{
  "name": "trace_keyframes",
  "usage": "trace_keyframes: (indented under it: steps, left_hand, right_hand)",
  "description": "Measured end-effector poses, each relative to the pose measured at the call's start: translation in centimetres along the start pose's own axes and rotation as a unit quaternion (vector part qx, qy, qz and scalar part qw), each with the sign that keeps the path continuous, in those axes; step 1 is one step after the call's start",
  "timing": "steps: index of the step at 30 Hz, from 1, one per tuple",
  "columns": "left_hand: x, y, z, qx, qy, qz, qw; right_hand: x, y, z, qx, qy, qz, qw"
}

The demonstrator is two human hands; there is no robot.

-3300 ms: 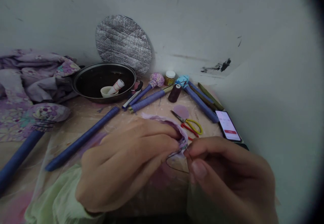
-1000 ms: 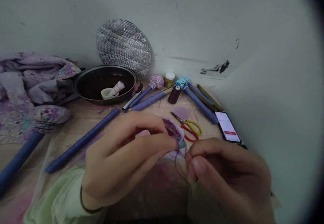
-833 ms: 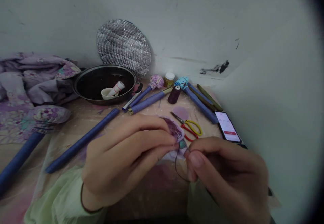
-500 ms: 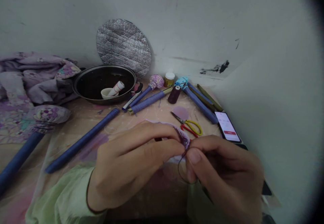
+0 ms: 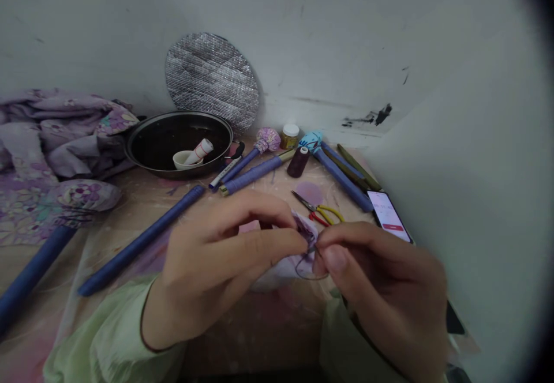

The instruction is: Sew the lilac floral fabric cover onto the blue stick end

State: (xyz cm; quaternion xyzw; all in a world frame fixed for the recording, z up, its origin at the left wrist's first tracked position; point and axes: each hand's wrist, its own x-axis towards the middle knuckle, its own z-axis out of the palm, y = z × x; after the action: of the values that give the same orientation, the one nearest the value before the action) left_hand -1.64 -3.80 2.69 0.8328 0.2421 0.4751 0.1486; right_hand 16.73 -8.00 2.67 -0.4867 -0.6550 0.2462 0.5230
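- Centrally, your two hands nearly meet above the table, fingertips just beside each other.
- Your left hand is clamped on a piece of purple cloth, its thumb and forefinger pinching the gathered edge; the cloth lies between your hands.
- Your right hand has thumb and forefinger pinched together on dark thread, which hangs in a loop beside the cloth; anything finer there is too small to make out.
- Just beyond your fingertips lie scissors with red and yellow handles, and past them a dark spool.
- Near your right hand, a phone shows a lit screen.
- Farther left, a black pan holds a small white bowl.
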Motion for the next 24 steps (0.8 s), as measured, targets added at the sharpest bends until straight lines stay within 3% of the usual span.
trace_keyframes:
  steps: [3, 5, 10, 16, 24]
  left_hand:
    - [0.1, -0.1, 0.2, -0.013, 0.012, 0.004, 1.000]
    - [0.2, -0.2, 0.2, -0.039, -0.024, 0.027, 0.999]
    - [0.4, -0.7, 0.7, -0.076, -0.085, 0.043, 0.993]
    - [0.3, -1.1, 1.3, -0.092, -0.088, 0.045, 0.991]
    - [0.4, -1.3, 1.5, -0.088, -0.090, 0.050, 0.991]
  right_hand:
    - [0.3, 0.6, -0.7, 0.003, 0.039, -0.023, 0.999]
    - [0.5, 1.0, -1.0, 0.014, 0.042, -0.026, 0.999]
    - [1.2, 1.4, -1.3, 0.057, -0.065, -0.015, 0.996]
    - [1.8, 1.6, -1.3, 0.075, -0.120, 0.016, 0.990]
    - [1.6, 2.7, -0.6, 0.176, -0.076, 0.094, 0.977]
